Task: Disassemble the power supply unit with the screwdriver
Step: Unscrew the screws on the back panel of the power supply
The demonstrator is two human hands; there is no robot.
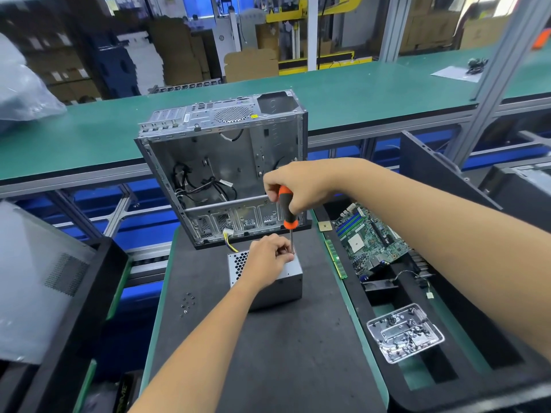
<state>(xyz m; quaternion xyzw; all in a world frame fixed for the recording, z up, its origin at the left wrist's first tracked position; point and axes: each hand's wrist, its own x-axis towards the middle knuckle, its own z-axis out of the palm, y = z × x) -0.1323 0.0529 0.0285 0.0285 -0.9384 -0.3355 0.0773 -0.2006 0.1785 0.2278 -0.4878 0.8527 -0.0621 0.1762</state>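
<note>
A person works at a dark-matted counter (268, 353), seen from a head-worn camera. The small grey power supply unit (277, 286) sits on the mat just in front of an empty, opened computer case (220, 162). The right hand (298, 186) wraps its fingers round the orange-and-black handle of a screwdriver (286, 213), held nearly upright with its tip at the unit's far top corner. The left hand (268, 257) rests on the unit, its fingers pinching the shaft near the tip to guide it. Likely risks: the tip could slip off the screw and jab those guiding fingers, or round the screw head if held off-axis. The freed screw could roll away; loose screws (186, 302) already lie on the mat, apart from the parts tray (405, 333).
</note>
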